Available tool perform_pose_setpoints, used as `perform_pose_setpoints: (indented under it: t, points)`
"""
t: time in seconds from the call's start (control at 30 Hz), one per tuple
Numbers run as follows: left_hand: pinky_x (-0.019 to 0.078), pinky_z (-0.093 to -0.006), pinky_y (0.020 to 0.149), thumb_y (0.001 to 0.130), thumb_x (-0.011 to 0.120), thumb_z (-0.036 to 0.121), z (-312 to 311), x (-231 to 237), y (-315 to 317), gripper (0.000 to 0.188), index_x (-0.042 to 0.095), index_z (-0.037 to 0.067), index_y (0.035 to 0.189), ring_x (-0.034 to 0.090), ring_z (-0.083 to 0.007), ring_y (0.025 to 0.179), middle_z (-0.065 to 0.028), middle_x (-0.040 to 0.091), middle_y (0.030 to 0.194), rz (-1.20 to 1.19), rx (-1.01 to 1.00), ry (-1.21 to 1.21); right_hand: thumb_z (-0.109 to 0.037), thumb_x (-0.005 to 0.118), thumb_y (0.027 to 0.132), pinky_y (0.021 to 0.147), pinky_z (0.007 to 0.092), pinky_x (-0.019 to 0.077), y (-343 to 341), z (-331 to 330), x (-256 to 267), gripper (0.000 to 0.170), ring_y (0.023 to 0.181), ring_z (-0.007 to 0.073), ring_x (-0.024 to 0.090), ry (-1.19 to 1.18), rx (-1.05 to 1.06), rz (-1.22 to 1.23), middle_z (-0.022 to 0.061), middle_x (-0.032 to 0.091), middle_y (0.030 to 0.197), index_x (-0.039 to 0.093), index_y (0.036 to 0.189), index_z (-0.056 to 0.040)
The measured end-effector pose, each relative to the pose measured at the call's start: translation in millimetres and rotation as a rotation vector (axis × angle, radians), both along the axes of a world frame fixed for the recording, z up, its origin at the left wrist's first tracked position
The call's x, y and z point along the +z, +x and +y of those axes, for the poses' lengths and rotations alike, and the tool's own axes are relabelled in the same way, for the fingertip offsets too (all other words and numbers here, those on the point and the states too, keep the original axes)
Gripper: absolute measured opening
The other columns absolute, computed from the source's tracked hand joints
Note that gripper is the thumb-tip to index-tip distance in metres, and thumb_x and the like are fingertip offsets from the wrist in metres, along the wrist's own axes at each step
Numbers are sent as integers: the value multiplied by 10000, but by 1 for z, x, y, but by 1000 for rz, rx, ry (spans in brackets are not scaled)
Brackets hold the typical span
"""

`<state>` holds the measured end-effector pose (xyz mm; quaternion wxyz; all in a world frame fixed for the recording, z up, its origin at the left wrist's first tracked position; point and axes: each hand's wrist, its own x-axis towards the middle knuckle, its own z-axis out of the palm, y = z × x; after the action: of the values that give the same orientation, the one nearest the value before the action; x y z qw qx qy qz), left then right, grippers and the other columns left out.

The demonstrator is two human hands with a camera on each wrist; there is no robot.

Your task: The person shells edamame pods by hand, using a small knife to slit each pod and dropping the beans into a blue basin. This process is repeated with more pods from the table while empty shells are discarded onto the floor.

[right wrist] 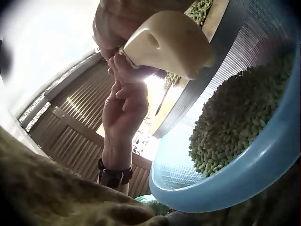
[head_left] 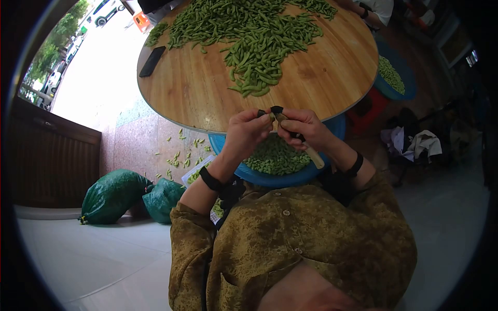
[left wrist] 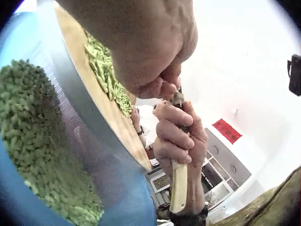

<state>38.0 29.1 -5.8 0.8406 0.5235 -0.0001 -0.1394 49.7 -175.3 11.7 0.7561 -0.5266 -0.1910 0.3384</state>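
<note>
My right hand (head_left: 307,127) grips a cream-handled tool (left wrist: 179,188), its handle end sticking out below the curled fingers. What the tool's other end looks like is hidden by the hands. Fingertips of my left hand (head_left: 244,132) meet the right thumb and pinch a small brownish piece (left wrist: 178,99), whose kind I cannot tell. Black coverings (head_left: 277,110) sit at the fingertips. Both hands are raised at the near table edge, above a blue plastic basket (right wrist: 225,195) with shelled green beans (head_left: 277,160). A heap of green soybean pods (head_left: 254,59) lies on the round wooden table (head_left: 332,78).
A dark phone (head_left: 152,61) lies on the table's left. Two tied green bags (head_left: 116,197) and scattered pods (head_left: 176,159) are on the floor at left. Another blue basin (head_left: 410,92) with beans stands at right. Another person's sleeve (head_left: 381,10) shows across the table.
</note>
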Motion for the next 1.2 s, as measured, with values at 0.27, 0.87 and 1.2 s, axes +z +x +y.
perform_pose_setpoints:
  t: [0.27,0.87,1.2]
  points:
    - [335,-209,454,881,602,113,-3,-13,3,81,586,57,826,438,-75,515,3,534,651,120,-64,-27,-107,541,919,470,209,375,7,4,-22,112,546,46,472,-246,-247,-925,-17,527,716,574,986,-23]
    - [467,-447,717,834,584,95,40,11,50,111,597,18,913,581,-393,847,-177,576,881,-851,-54,1291,-197,546,931,368,195,320,21,0,-15,151,452,40,443,-272,-212,-101,-23,491,640,521,867,-62]
    - [456,-449,770,838,606,221,-2,-23,103,202,628,28,896,567,-380,927,-189,559,956,-776,-8,1452,-206,467,952,385,209,340,34,-4,-29,217,527,71,457,-105,-321,201,21,495,759,521,1096,-53]
